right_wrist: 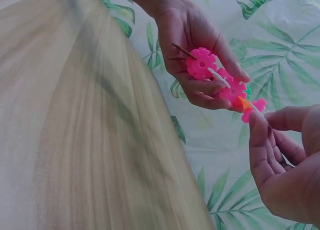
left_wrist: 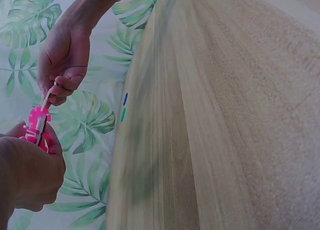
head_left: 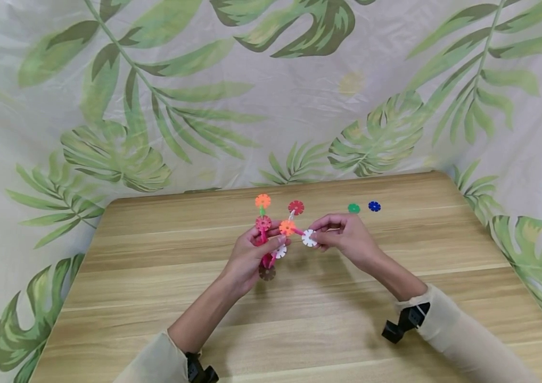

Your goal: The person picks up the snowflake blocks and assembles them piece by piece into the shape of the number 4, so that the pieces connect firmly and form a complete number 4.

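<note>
My left hand (head_left: 247,258) grips a cluster of interlocking notched plastic discs above the table. Pink discs (right_wrist: 202,63) make up much of it. In the head view an orange disc (head_left: 263,200) tops its left branch, a red disc (head_left: 296,207) tops the other, and a brown disc (head_left: 267,273) hangs lowest. Between the hands an orange disc (head_left: 287,228) joins the cluster. My right hand (head_left: 347,239) pinches a white disc (head_left: 308,238) at the right end, where a pink disc meets it edge-on. Part of the cluster is hidden behind the left fingers.
A green disc (head_left: 354,208) and a blue disc (head_left: 374,206) lie on the wooden table (head_left: 156,298) near its back edge, beyond the right hand. A leaf-patterned cloth (head_left: 271,106) hangs behind and beside the table.
</note>
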Demonstrator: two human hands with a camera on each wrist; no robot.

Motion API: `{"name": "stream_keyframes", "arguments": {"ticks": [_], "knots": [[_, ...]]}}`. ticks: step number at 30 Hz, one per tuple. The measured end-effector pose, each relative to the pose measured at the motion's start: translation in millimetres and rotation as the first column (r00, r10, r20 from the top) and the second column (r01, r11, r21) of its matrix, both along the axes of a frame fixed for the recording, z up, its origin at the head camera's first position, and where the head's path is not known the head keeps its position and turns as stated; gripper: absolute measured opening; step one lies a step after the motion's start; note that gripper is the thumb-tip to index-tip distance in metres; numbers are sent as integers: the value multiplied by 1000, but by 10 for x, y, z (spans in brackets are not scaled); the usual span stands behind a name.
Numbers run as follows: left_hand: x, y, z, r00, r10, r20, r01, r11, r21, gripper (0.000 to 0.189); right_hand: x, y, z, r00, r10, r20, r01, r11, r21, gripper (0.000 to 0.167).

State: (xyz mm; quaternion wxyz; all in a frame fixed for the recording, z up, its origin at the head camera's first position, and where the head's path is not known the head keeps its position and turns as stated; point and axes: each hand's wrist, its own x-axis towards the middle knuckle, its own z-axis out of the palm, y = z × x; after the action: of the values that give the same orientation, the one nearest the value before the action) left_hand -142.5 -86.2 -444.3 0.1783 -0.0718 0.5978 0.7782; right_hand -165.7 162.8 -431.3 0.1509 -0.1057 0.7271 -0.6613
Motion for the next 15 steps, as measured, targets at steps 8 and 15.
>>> {"name": "stream_keyframes", "arguments": {"ticks": [8,15], "knots": [[-8,29,-15,1000,28,6,-28,1000,-5,39,31,-47,-56,998,-60,-28,59,998,-9,17],[-15,40,-41,998,57,4,-57,998,33,39,62,-107,-57,994,-108,-14,108,994,-15,17]]}}
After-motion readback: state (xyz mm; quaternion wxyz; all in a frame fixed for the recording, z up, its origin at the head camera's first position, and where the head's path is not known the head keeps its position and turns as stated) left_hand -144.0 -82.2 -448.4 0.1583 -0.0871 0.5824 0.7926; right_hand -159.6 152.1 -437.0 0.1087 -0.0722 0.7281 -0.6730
